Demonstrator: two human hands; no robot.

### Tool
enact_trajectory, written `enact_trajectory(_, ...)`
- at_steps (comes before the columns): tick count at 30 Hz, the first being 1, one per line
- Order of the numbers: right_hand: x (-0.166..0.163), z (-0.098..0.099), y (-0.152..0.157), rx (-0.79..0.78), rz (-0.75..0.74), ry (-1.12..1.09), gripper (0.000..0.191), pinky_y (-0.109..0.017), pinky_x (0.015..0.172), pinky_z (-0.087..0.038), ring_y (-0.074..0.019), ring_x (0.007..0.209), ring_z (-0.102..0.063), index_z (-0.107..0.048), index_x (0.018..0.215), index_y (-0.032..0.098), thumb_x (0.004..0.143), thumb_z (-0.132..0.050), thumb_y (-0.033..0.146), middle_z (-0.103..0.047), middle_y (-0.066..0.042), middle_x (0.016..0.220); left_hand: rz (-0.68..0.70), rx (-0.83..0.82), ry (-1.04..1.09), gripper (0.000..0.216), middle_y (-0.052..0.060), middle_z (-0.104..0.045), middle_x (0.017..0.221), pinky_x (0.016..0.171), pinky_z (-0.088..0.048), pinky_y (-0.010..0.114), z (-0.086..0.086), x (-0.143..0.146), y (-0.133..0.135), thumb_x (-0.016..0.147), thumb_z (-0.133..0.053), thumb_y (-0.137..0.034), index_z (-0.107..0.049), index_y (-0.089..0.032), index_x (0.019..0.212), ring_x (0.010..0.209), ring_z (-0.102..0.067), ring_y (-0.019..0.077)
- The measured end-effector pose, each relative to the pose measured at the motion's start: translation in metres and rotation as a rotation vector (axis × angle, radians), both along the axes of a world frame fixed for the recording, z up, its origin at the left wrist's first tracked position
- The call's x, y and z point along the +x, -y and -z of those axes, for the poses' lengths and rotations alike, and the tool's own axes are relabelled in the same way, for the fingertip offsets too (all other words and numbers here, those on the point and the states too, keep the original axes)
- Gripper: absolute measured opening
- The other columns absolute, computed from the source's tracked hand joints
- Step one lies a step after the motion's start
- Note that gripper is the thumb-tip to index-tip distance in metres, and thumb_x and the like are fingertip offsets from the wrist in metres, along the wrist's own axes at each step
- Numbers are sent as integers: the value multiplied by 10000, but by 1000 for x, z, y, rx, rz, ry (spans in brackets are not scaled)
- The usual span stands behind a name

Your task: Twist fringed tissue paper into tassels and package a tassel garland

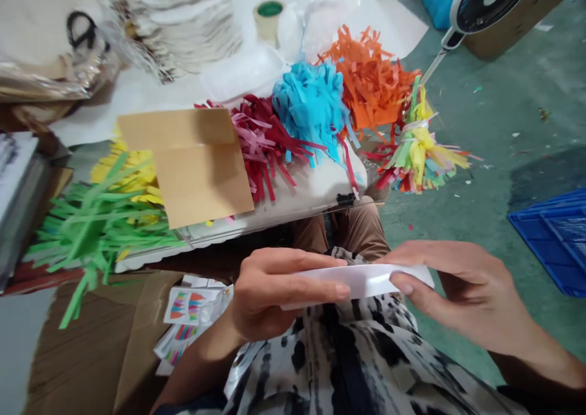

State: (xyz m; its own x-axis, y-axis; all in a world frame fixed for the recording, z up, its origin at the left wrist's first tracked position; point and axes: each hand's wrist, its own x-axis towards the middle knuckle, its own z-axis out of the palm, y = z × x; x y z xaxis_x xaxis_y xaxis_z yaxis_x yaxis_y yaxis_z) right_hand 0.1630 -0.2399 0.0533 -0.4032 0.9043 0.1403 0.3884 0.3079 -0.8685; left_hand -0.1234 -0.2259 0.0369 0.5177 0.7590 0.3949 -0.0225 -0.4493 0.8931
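White paper strip (361,281) lies left-to-right, pinched at each end by left hand (270,293) and right hand (462,293) fingers.

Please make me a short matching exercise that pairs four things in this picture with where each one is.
Things:
1. white paper strip
2. green paper shreds
3. blue crate
4. roll of green tape

Places:
A. far right, on the floor
B. held between the left hand and the right hand
C. top middle, at the far side of the table
D. left edge of the tray

Pairs: 1-B, 2-D, 3-A, 4-C
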Motion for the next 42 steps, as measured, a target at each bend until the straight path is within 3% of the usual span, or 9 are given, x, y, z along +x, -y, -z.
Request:
enact_trajectory(8, 3, 4, -6, 139, 42, 80, 238, -327, 680, -641, -217, 804, -801, -782, 1148, 358, 947, -750, 234, -840, 25, 1006, -139, 15, 69, 264, 97, -823, 1213, 795, -656, 265, 20, 8, -3, 1031, -622, -284, -864, -295, 1133, 973, -829, 231)
enact_trajectory(12, 6, 9, -6, 142, 68, 67, 260, -354, 756, -654, -234, 886, -806, -778, 1168, 378, 947, -761, 243, -837, 21, 1054, -65, 97, 28, 302, 93, -815, 1241, 870, -651, 302, 21, 6, -11, 1037, -580, -301, -863, -293, 1143, 1016, -821, 246)
enact_trajectory(15, 8, 14, -4, 145, 120, 63, 252, -359, 736, -646, -227, 831, -798, -781, 1131, 396, 931, -781, 243, -834, 52, 1013, 41, -14, -17, 317, 88, -788, 1314, 922, -640, 327, 17, 2, -14, 1015, -591, -282, -842, -297, 1206, 1084, -802, 264)
enact_trajectory(18, 9, 19, -2, 175, 154, 91, 250, -348, 753, -638, -217, 838, -794, -779, 1127, 369, 928, -780, 217, -832, 43, 1032, 99, -232, 4, 382, 131, -738, 1403, 1081, -584, 416, 15, 1, -13, 972, -659, -342, -781, -259, 1325, 1263, -726, 331)
enact_trajectory(21, 6, 21, -2, 239, 132, 118, 275, -346, 819, -640, -220, 914, -797, -770, 1169, 324, 928, -771, 192, -832, 1, 1084, -7, -404, 73, 631, 135, -739, 1400, 1144, -548, 458, 22, 8, -10, 880, -815, -440, -668, -260, 1466, 1315, -695, 346)
enact_trajectory(23, 2, 21, -3, 271, 120, 114, 272, -349, 826, -645, -224, 927, -798, -770, 1174, 307, 927, -770, 192, -833, -20, 1083, -132, -433, 30, 572, 104, -794, 1299, 1165, -540, 441, 29, 16, -9, 839, -880, -409, -741, -254, 1371, 1224, -750, 306)
enact_trajectory(27, -2, 21, -8, 134, 108, 40, 253, -340, 844, -644, -213, 956, -790, -772, 1185, 306, 945, -760, 225, -825, -25, 1099, -249, -441, -52, 213, 47, -840, 1144, 1254, -476, 460, 35, 26, -7, 889, -847, -335, -867, -247, 1082, 1108, -800, 262)
enact_trajectory(34, -5, 37, -4, -30, 168, -173, 198, -403, 964, -643, -237, 1063, -777, -820, 1133, 325, 980, -720, 248, -831, -22, 1108, -299, -556, -39, 206, 22, -834, 1114, 1264, -475, 514, 33, 29, -3, 878, -858, -340, -869, -271, 1072, 1091, -807, 279)
enact_trajectory(42, 2, 39, 0, -139, 205, -167, 191, -334, 894, -655, -222, 1070, -791, -839, 1093, 342, 963, -751, 234, -839, 3, 1095, -223, -684, -35, 175, 13, -841, 1081, 1315, -393, 537, 32, 28, -3, 884, -850, -315, -869, -278, 1054, 1072, -810, 268)
